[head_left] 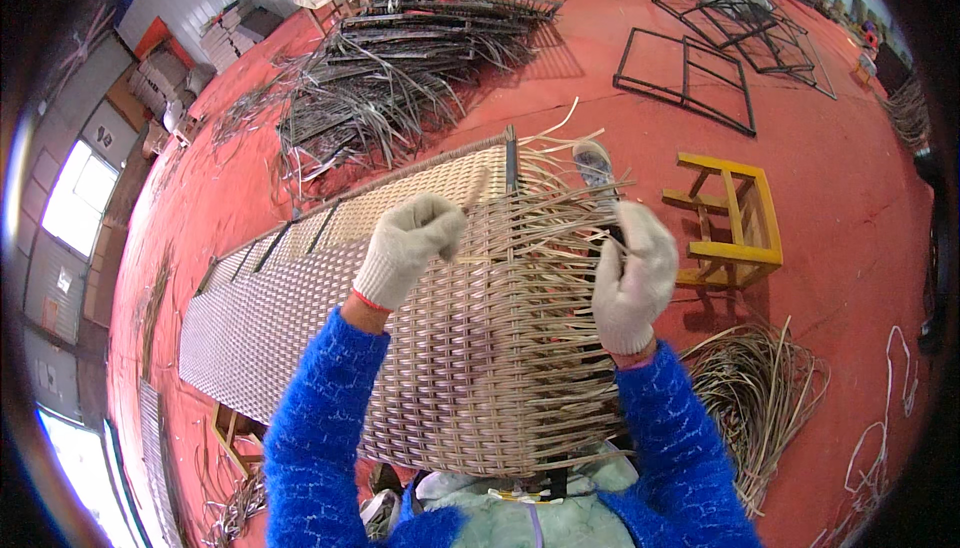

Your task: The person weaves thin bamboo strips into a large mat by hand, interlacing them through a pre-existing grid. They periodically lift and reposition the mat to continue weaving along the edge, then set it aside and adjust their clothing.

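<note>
Red-painted floor (830, 198) fills the view. Across its centre lies a long woven wicker panel (330, 288), tan strands in a tight basket weave on a dark metal frame, running from lower left to the person's lap; its near end is unfinished, with loose strands (555, 198) fanning out to the right.

Behind it, a heap of dark woven panels and loose grey strands (400, 68). Upper right: bare black metal frames (690, 73) lying flat. Right of the panel, a small yellow wooden stool (735, 223), well apart from the weave. Lower right, a bundle of tan weaving strands (755, 388) on the floor, just beside the right forearm.

Both arms in fuzzy blue sleeves, both hands in white knit gloves.

Left hand (405, 248): fingers curled closed, pinching a strand at the woven edge (the strand itself is hard to pick out).

Right hand (632, 273): closed around loose strands at the panel's open right side, thumb pressed in.

A shoe (595, 166) shows past the panel's far edge.
</note>
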